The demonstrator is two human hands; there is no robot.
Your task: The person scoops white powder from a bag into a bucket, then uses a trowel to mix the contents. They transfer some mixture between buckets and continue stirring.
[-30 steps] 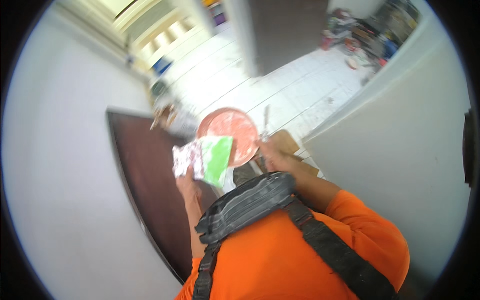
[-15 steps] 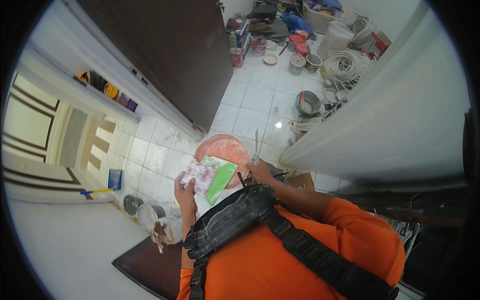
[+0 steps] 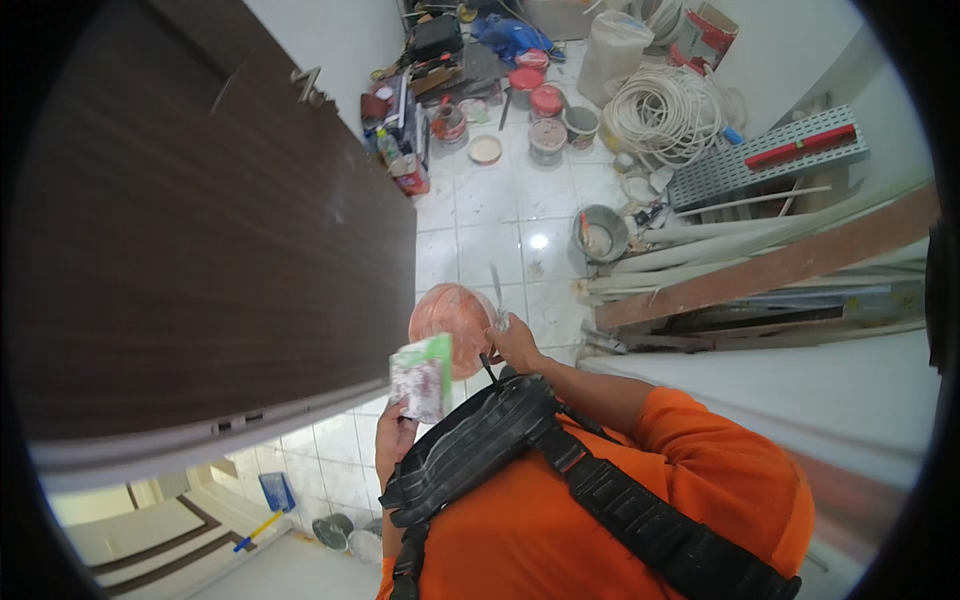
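Observation:
My left hand [image 3: 396, 430] is closed on the lower edge of a flat, green-edged packet [image 3: 420, 385] with a mottled white and purplish face. Just beyond it is a round pinkish-orange tub [image 3: 450, 315], its inside smeared with pale residue. At the tub's right rim my right hand [image 3: 515, 343] is closed round a thin, pale-bladed tool [image 3: 497, 285], which points away from me. A clear part shows by the fingers, but the tool's exact kind is unclear. The same hand appears to grip the rim too; its fingers are partly hidden.
A dark door [image 3: 250, 240] stands close on my left. Ahead on the tiles are paint pails [image 3: 547, 140], a grey bucket [image 3: 600, 235] and coiled white cable [image 3: 665, 115]. Long boards and pipes [image 3: 770, 260] lie along the right, beside a perforated metal tray [image 3: 765, 160].
My view has turned left, and the door now fills the left side. The tub and tool have come along with my right hand. The packet has tilted more upright in my left.

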